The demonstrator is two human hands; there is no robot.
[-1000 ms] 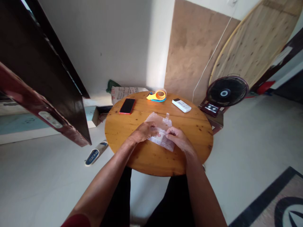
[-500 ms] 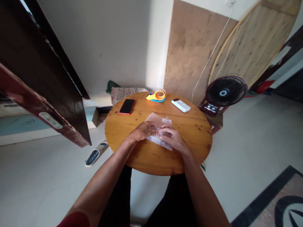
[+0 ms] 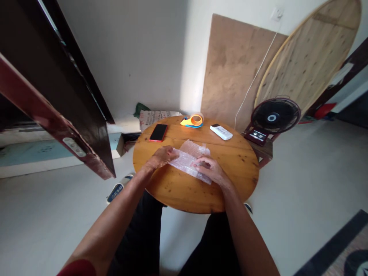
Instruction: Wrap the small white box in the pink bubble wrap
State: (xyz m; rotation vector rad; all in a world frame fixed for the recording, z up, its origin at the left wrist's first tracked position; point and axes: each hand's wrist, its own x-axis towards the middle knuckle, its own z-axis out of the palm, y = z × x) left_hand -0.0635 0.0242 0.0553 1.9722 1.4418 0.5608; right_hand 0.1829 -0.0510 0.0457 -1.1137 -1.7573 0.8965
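A sheet of clear bubble wrap lies on the round wooden table, folded over something I cannot make out. My left hand grips the wrap's left edge with curled fingers. My right hand lies flat on the right part of the wrap, fingers stretched out and pressing it down.
At the table's far side lie a red-cased phone, an orange tape dispenser and a white remote. A black fan stands to the right by wooden boards against the wall. A dark door is at the left; a sandal lies on the floor.
My left hand has slid left to the wrap's edge. My right hand went from pinching the wrap to lying flat on it. The raised flap is folded down.
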